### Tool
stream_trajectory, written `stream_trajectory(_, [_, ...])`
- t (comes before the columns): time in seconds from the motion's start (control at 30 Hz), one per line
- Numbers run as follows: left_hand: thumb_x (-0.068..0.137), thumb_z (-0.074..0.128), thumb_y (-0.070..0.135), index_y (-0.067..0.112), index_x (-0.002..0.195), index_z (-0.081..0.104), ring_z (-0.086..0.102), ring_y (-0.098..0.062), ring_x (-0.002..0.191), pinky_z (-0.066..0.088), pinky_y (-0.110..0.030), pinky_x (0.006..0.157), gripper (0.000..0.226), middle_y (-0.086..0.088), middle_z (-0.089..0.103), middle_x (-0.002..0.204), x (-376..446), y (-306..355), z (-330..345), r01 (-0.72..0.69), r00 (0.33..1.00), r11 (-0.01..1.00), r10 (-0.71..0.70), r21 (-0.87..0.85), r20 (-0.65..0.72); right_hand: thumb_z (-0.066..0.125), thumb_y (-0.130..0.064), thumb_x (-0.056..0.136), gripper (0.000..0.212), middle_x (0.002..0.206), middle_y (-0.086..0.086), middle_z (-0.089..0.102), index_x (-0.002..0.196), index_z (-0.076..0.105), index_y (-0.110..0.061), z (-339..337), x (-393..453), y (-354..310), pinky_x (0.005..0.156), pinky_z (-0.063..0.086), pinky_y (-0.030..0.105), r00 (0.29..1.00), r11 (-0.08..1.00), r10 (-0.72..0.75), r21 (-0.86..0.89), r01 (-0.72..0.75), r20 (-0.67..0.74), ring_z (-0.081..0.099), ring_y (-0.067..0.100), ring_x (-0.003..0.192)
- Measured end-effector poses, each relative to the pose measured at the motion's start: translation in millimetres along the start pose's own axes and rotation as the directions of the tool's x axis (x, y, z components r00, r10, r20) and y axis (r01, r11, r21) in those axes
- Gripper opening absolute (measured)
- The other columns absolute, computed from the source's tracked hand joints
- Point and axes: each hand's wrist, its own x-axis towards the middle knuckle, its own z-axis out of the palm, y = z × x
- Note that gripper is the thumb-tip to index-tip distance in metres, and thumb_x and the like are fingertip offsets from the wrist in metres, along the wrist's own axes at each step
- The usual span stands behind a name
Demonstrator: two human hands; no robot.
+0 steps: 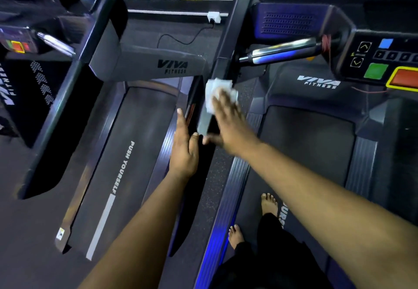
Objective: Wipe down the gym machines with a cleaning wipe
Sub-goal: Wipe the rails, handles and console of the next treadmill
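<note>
Under the flat, spread right hand, the crumpled white cleaning wipe lies pressed against the dark treadmill handrail; soft and limp, best steered by palm pressure. The left hand rests open alongside.

- The cleaning wipe is white.
- The treadmill belt on the left is dark grey, with white "PUSH YOURSELF" lettering and a pale grey stripe.
- The handrail arm is grey with black "VIVA FITNESS" lettering.
- The console panel on the right is black, with a blue square, a green button and a red button edged in yellow.
- The grip bar is shiny chrome with a blue reflection.
- The side rail is ribbed, glowing blue.
- The wall socket is white.
</note>
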Motion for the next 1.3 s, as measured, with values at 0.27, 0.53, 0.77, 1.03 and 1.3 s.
stream_trajectory(0.27, [0.1,0.033,0.042,0.023,0.16,0.008,0.008,0.006,0.152,0.009,-0.023,0.124,0.068,0.028,0.006,0.162,-109,-72,-26,0.024,0.996,1.0,-0.025,0.019,0.082,0.015,-0.094,0.068,0.126,0.169,0.007,-0.015,0.162,-0.005,-0.011,-13,1,-33,0.123,-0.004,0.06,0.993,0.951,0.092,-0.302,-0.064,0.077,-0.02,0.026,0.154])
stream_trajectory(0.53, [0.095,0.029,0.051,0.016,0.16,0.014,0.01,-0.001,0.154,0.01,-0.023,0.126,0.076,0.007,0.011,0.167,-158,-93,-39,0.115,0.993,0.983,-0.108,-0.141,0.055,0.029,-0.095,0.068,0.131,0.169,0.006,-0.014,0.162,-0.001,-0.009,87,-134,-112,0.125,0.002,0.058,0.964,0.968,-0.117,-0.191,0.165,0.239,-0.024,0.024,0.153])
stream_trajectory(0.77, [0.095,0.027,0.035,0.005,0.159,0.016,0.011,-0.005,0.152,0.008,-0.009,0.118,0.072,-0.005,0.014,0.168,-182,-96,-45,0.222,0.975,0.934,-0.21,-0.28,0.073,0.02,-0.094,0.071,0.125,0.169,0.003,-0.016,0.162,-0.007,-0.012,91,-131,-125,0.124,0.001,0.059,0.984,0.933,-0.034,-0.346,0.094,0.175,-0.022,0.022,0.154])
stream_trajectory(1.03, [0.097,0.033,0.049,0.023,0.162,0.023,0.023,-0.004,0.151,0.017,-0.034,0.127,0.071,0.007,0.025,0.166,-194,-103,-60,0.295,0.949,0.88,-0.225,-0.373,0.22,0.044,-0.087,0.074,0.127,0.164,0.004,-0.029,0.161,-0.01,-0.01,138,-198,-166,0.124,-0.013,0.05,0.983,0.979,-0.052,-0.188,0.085,0.174,-0.033,0.02,0.15])
stream_trajectory(1.3, [0.091,0.033,0.056,0.024,0.163,0.019,0.02,-0.003,0.152,0.017,-0.037,0.128,0.08,0.008,0.021,0.168,-185,-92,-63,0.275,0.934,0.922,-0.189,-0.272,0.303,0.022,-0.092,0.078,0.114,0.163,0.003,-0.032,0.155,-0.021,-0.019,172,-187,-163,0.126,-0.007,0.047,0.984,0.925,0.158,0.36,-0.119,-0.082,-0.025,0.018,0.153])
